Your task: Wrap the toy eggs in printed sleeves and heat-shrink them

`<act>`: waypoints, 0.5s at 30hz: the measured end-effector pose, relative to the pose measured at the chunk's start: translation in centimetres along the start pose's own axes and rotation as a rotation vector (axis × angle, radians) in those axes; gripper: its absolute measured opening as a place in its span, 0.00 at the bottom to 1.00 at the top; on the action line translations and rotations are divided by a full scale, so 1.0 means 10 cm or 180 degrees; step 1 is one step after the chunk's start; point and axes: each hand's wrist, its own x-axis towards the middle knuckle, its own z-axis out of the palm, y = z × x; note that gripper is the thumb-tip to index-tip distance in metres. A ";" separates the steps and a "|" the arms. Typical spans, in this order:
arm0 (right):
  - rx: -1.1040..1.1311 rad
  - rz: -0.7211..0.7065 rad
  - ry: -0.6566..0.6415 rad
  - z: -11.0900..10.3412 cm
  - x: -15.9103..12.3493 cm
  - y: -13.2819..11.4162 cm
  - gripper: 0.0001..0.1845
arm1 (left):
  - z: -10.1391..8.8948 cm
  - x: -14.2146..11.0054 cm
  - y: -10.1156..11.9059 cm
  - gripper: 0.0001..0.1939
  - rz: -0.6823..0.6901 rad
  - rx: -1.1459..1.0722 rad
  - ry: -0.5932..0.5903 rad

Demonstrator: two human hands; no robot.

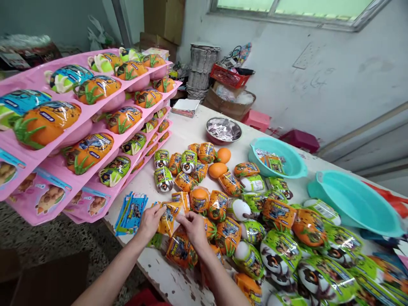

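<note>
Both my hands meet over the near edge of a worn white table (191,127). My left hand (150,221) and my right hand (194,227) pinch between them an orange egg wrapper sleeve (169,216), fingers closed on its two sides. Around them lies a heap of shrink-wrapped toy eggs (242,212), orange and green ones, and a couple of bare orange eggs (219,163). A fan of blue printed sleeves (131,212) lies just left of my left hand.
Stacked pink display trays (47,178) filled with wrapped eggs stand at the left. A steel bowl (223,129) and two teal basins (280,157) (353,202) sit farther back and right. Cardboard boxes, a red basket (228,76) and clutter line the wall.
</note>
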 end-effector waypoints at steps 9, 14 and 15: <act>-0.0550 -0.0491 0.0017 -0.39 0.14 -0.09 0.10 | 0.09 0.05 0.32 0.18 -0.0039 -0.0935 -0.0931; 0.0210 -0.0289 -0.0149 -0.48 0.24 -0.12 0.13 | 0.14 0.19 0.28 0.15 -0.0079 -0.0902 -0.0993; 0.0346 -0.0264 -0.0264 -0.48 0.26 -0.13 0.14 | 0.15 0.20 0.26 0.15 -0.0083 -0.0832 -0.0990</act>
